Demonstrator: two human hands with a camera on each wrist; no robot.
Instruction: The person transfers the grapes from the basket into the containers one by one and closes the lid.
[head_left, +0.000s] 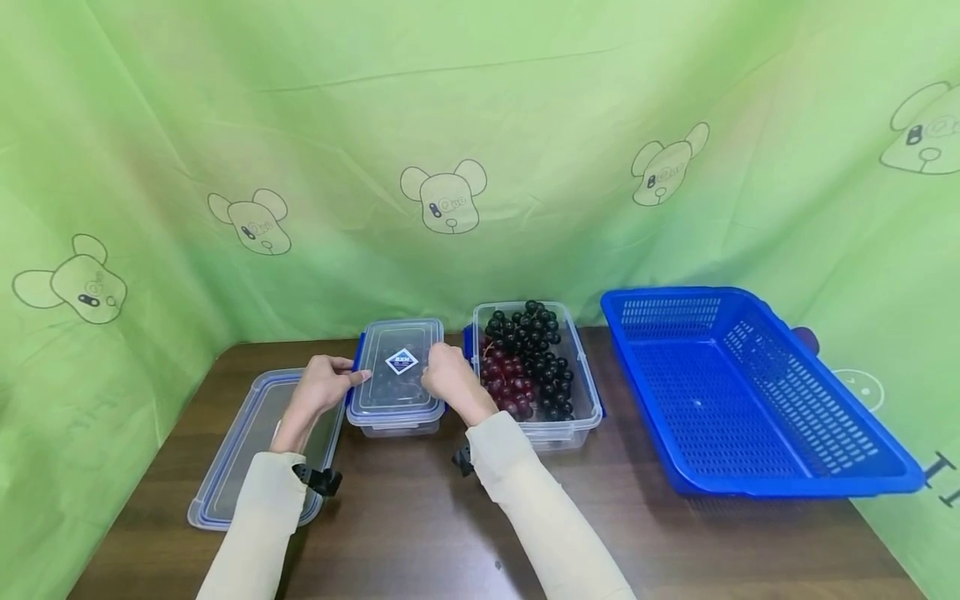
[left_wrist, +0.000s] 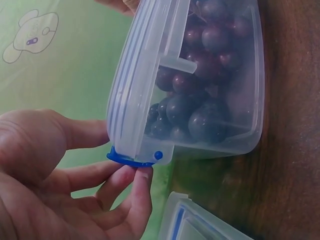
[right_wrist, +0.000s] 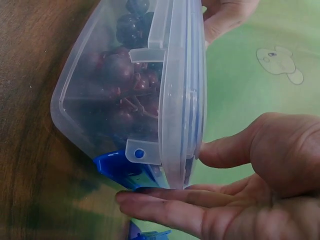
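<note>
A small clear food container (left_wrist: 210, 146) with grapes inside stands under its lid (head_left: 386, 383), which carries a blue and white diamond label. My left hand (head_left: 321, 387) is at its left side, thumb on the lid's edge and fingertips against a blue side latch (left_wrist: 131, 159) lying close along the rim. On the other side my right hand (head_left: 454, 379) has its thumb on the lid's edge. Its fingers (right_wrist: 165, 210) press from outside at the other blue latch (right_wrist: 125, 169), which slants away from the container wall. Dark grapes (right_wrist: 117, 70) show through the clear side.
Right of the small container stands a larger open container (head_left: 588, 375) with black and red grapes. A big blue basket (head_left: 652, 417) is farther right. A loose clear lid (head_left: 240, 450) lies at the left, partly under my left forearm. Green cloth (head_left: 525, 108) hangs behind the table.
</note>
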